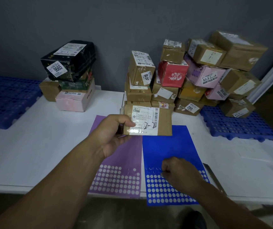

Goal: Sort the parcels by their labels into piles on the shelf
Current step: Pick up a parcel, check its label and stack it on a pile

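Observation:
My left hand [111, 134] grips a flat brown cardboard parcel [163, 120] by its left end, held above the white shelf. Its white label bears a handwritten "2-" mark. My right hand [180, 173] rests on the blue sticker sheet [168, 146], fingers curled and pinching at a round sticker near the sheet's dotted lower part. A purple sticker sheet [124, 156] lies beside it to the left. One pile [69, 75] topped by a black box marked "2-1" stands at back left. A second pile [139, 80] with a box marked "2-2" stands behind the held parcel.
A large heap of unsorted parcels [215, 71], brown, pink and red, fills the back right, partly on a blue perforated pallet [238, 126]. Another blue pallet [5, 100] lies at far left. A metal tool [213, 176] lies by the shelf's front right edge.

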